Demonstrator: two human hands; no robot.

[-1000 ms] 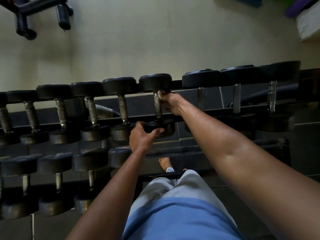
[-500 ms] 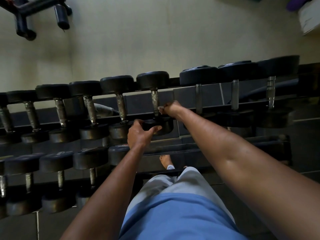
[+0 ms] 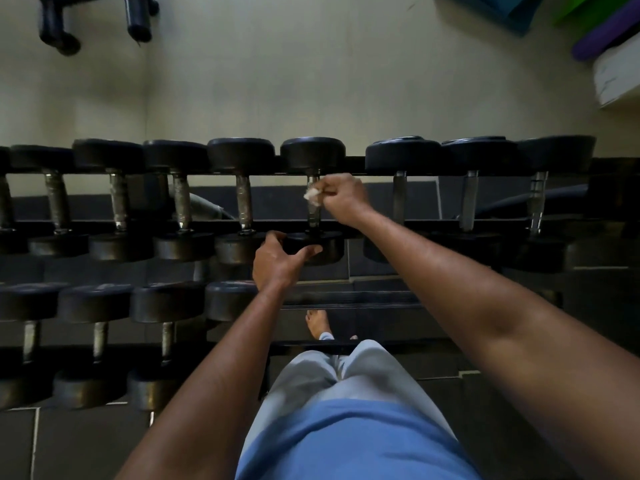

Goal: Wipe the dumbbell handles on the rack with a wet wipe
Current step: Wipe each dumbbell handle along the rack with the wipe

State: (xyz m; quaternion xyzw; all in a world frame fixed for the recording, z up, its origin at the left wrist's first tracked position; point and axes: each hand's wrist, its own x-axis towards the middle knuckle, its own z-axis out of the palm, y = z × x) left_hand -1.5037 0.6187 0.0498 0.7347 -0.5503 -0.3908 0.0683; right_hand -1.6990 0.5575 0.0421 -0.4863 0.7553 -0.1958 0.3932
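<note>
A black rack carries a top row of several black dumbbells with metal handles. My right hand pinches a small white wet wipe against the upper part of the metal handle of the dumbbell in the middle of the row. My left hand grips the near head of that same dumbbell, thumb and fingers curled round its rim. The far head sits on the back rail.
More dumbbells fill the top row on both sides and a lower row at the left. A pale wall lies beyond the rack. My bare foot stands on dark tiles below. Coloured mats lie at top right.
My right hand slid the wipe down the handle toward the near head, then back up to the upper part. My left hand stayed on the near head.
</note>
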